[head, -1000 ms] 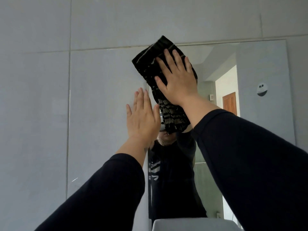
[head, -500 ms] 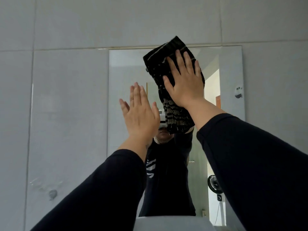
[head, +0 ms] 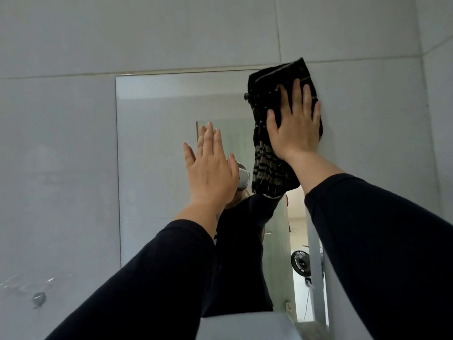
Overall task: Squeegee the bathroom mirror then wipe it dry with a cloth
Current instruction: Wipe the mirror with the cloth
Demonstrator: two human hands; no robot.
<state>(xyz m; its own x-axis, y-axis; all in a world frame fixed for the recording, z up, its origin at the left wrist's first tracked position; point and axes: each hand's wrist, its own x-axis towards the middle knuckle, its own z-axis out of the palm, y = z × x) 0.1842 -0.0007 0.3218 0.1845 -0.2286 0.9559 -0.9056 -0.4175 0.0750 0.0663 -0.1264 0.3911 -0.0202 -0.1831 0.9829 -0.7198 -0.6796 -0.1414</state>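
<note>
The bathroom mirror [head: 157, 133] is a tall frameless pane set in a grey tiled wall. A dark cloth [head: 272, 168] with pale stripes is pressed flat against the mirror's top right corner, its upper edge overlapping the wall tile. My right hand [head: 294, 128] lies spread on the cloth and holds it against the glass. My left hand [head: 210, 170] is raised with flat fingers near the mirror's middle and holds nothing. Whether it touches the glass, I cannot tell. No squeegee is in view.
Grey wall tiles [head: 56, 168] surround the mirror. A small round fitting [head: 38, 297] sits on the wall at lower left. A pale rounded fixture [head: 245, 325] shows at the bottom. The mirror reflects a person, a doorway and a small fan [head: 301, 262].
My right hand has slid the cloth to the right, from the upper middle of the mirror to its top right corner. The view has shifted, so the mirror sits further left.
</note>
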